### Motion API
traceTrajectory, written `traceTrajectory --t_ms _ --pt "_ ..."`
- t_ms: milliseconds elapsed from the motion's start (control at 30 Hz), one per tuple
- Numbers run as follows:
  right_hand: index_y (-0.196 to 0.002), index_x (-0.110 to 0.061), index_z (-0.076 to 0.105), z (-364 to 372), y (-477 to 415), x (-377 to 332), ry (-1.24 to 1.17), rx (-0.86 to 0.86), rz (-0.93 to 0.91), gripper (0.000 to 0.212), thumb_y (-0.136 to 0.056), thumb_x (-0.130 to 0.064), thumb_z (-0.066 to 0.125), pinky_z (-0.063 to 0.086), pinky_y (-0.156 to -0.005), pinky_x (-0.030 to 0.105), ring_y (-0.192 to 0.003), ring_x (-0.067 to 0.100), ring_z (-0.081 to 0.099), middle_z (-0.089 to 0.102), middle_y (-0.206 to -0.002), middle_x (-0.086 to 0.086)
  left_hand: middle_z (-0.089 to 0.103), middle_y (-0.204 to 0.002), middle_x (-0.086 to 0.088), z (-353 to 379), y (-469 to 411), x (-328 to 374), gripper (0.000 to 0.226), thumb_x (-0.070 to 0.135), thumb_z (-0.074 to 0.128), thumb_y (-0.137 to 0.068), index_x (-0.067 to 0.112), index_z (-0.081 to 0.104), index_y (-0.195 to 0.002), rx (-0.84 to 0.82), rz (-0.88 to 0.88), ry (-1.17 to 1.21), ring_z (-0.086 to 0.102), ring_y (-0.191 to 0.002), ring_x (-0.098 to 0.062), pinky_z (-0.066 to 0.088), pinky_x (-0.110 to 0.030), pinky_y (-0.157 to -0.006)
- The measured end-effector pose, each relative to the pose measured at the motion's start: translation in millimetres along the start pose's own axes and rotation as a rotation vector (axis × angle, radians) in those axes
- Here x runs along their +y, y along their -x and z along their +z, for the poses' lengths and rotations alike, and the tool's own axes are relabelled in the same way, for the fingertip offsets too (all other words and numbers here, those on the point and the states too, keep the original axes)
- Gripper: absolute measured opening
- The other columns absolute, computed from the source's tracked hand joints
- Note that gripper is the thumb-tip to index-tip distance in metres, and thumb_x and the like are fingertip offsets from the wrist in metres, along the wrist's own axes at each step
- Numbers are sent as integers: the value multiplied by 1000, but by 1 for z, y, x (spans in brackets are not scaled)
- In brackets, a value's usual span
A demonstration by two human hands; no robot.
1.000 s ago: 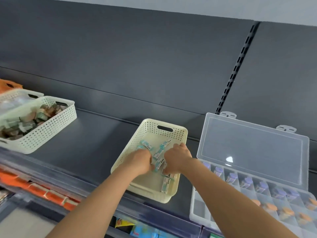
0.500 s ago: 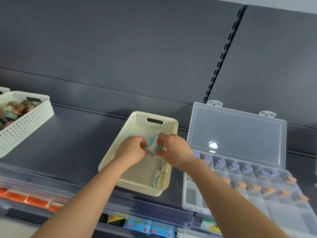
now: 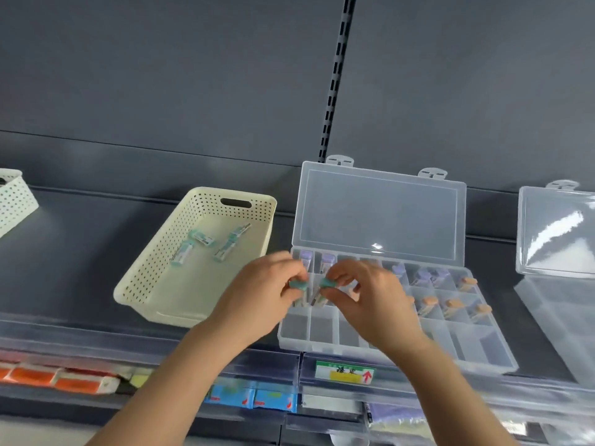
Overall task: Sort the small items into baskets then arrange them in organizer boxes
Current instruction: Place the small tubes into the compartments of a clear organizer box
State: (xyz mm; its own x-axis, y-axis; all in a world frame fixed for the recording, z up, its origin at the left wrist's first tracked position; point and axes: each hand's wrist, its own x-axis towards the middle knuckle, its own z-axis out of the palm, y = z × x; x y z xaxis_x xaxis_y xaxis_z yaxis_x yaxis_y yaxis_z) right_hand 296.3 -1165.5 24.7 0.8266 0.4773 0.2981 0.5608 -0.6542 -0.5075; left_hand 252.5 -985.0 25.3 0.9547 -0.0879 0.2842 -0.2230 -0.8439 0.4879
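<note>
A cream perforated basket (image 3: 151, 268) stands on the dark shelf with three teal-capped vials (image 3: 225, 247) lying in it. To its right is a clear organizer box (image 3: 450, 346), lid open; its far row holds purple-capped vials (image 3: 306, 257) and the row below orange-capped ones (image 3: 454, 305). My left hand (image 3: 257, 299) and my right hand (image 3: 367, 296) hover over the box's left compartments. Each pinches a teal-capped vial by its cap, the left one (image 3: 297, 286), the right one (image 3: 326, 284), bodies pointing down into the box.
A second white perforated basket (image 3: 14, 199) shows at the left edge. Another clear organizer box (image 3: 560, 239), lid open, stands at the right edge. Below the shelf lip, orange, blue and purple packets fill lower bins, with a yellow-green label (image 3: 344, 371).
Both hands lifted out of the cream basket, each with a teal-capped vial, and moved right over the organizer box. The view also shifted right.
</note>
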Motion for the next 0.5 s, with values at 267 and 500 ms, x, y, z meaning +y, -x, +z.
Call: traceTrajectory --t_ms 267,500 --pt "-85 -18 69 19 22 17 97 -58 -93 10 -78 -22 74 52 -68 31 -78 13 57 67 -81 -5 61 -99 12 32 7 2 10 20 64 -88 23 66 -97 -146 33 -217 53 -93 -9 38 -19 -70" --pt "-84 -19 67 33 24 23 164 -107 -100 9 -78 -24 72 46 -65 25 -77 14 56 67 -79 -5 64 -99 13 39 9 -8 8 21 67 -84 23 67 -92 -148 40 -250 52 -91 -10 42 -22 -73"
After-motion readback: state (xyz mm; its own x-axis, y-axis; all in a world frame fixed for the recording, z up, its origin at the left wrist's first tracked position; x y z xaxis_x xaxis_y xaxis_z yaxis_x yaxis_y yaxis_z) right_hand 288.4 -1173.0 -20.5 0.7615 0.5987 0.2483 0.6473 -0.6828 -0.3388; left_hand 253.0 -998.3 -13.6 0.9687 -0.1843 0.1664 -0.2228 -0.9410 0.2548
